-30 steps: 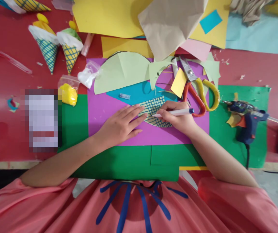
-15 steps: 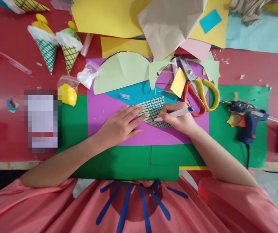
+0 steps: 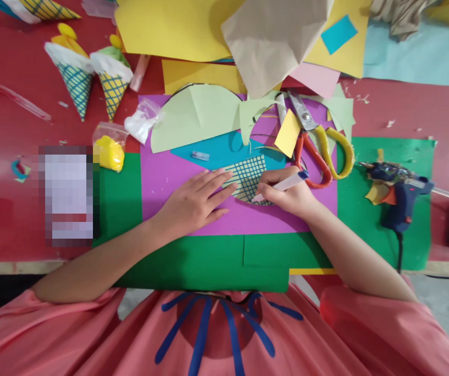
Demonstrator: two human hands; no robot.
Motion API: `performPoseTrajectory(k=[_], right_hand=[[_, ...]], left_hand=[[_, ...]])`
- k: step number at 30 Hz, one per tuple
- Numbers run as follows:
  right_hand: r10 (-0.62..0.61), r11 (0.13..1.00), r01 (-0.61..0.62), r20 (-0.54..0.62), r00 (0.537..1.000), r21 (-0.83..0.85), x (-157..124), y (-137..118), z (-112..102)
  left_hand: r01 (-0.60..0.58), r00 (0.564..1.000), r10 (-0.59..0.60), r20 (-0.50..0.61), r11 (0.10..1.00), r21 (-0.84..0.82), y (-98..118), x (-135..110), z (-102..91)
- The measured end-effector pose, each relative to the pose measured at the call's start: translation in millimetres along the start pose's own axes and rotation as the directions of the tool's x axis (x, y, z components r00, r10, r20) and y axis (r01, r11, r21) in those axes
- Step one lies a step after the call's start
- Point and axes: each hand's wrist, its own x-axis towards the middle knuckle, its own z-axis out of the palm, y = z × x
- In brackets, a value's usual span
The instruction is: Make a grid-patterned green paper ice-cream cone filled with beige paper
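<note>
My left hand point(image 3: 197, 201) lies flat, fingers stretched, over the left part of a pale green paper piece point(image 3: 251, 169) marked with dark crossing lines. In my right hand point(image 3: 289, 193) is a white marker point(image 3: 287, 183) with a dark blue end, its tip down at the lower edge of that paper. Beneath lies a purple sheet point(image 3: 162, 209) on green sheets. A blue paper piece point(image 3: 224, 149) with a small clear cap point(image 3: 201, 155) on it sits just beyond my fingers. Scissors point(image 3: 306, 117) with red and yellow handles rest past my right hand.
A glue gun point(image 3: 402, 201) with a cord stands out at right. Two paper ice-cream cones point(image 3: 74, 78) lie at upper left, near bags of white clay point(image 3: 142, 122) and yellow clay point(image 3: 110, 152). A brown paper bag point(image 3: 271, 42) and yellow sheets point(image 3: 169, 28) cover the back.
The marker tip has shifted slightly to the right and down along the lined paper, and the marker's rear end has tipped a little leftward. My left hand stays in place.
</note>
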Motion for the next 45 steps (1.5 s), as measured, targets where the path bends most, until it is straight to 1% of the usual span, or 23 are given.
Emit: performPoseTrajectory(k=[8, 11, 13, 15, 17, 19, 22, 25, 27, 30, 32, 45], right_hand=[[0.011, 1.0, -0.012, 0.033, 0.999, 0.017, 0.5, -1.6, -0.6], [0.051, 0.996, -0.053, 0.028, 0.998, 0.067, 0.3, -2.1, -2.3], [0.124, 0.98, -0.118, -0.025, 0.992, 0.157, -0.3, -1.4, -3.3], [0.209, 0.949, -0.172, -0.12, 0.97, 0.264, -1.5, 0.7, -3.4], [0.256, 0.925, -0.176, -0.211, 0.943, 0.337, -2.7, 3.7, -2.3], [0.255, 0.918, -0.147, -0.265, 0.93, 0.369, -3.7, 6.3, -0.5], [0.218, 0.918, -0.098, -0.284, 0.934, 0.384, -4.3, 7.7, 2.2], [0.162, 0.929, -0.056, -0.266, 0.95, 0.367, -4.0, 6.9, 3.7], [0.138, 0.946, -0.053, -0.251, 0.958, 0.318, -3.6, 6.8, 4.2], [0.139, 0.973, -0.091, -0.227, 0.964, 0.212, -2.9, 7.7, 4.6], [0.143, 0.979, -0.107, -0.215, 0.966, 0.171, -2.5, 8.3, 4.9], [0.122, 0.991, -0.107, -0.218, 0.968, 0.077, -0.3, 6.4, 5.7]], left_hand=[[0.006, 1.0, -0.006, 0.01, 1.0, -0.008, 0.2, 0.2, -1.0], [0.006, 1.0, -0.005, 0.01, 1.0, -0.016, 0.1, 0.2, -1.1], [0.015, 1.0, -0.014, 0.013, 1.0, -0.026, 0.1, 0.1, -1.3], [0.032, 0.999, -0.032, 0.014, 0.999, -0.04, 0.3, 0.0, -1.8], [0.042, 0.999, -0.041, 0.011, 0.998, -0.047, 1.1, -0.2, -2.1], [0.022, 1.0, -0.021, 0.014, 0.999, -0.039, 2.7, -0.5, -2.0], [-0.039, 0.999, 0.04, 0.031, 0.999, -0.033, 5.6, -1.1, -0.5], [-0.069, 0.997, 0.07, 0.036, 0.997, -0.039, 7.7, -1.5, 1.6], [-0.079, 0.997, 0.079, 0.024, 0.996, -0.031, 8.0, -1.4, 2.6], [-0.09, 0.996, 0.09, 0.005, 0.996, -0.008, 7.6, -1.0, 2.9], [-0.091, 0.996, 0.091, 0.003, 0.996, 0.001, 7.2, -0.8, 2.3], [-0.071, 0.997, 0.071, 0.001, 0.997, -0.019, 6.1, -1.4, 2.0]])
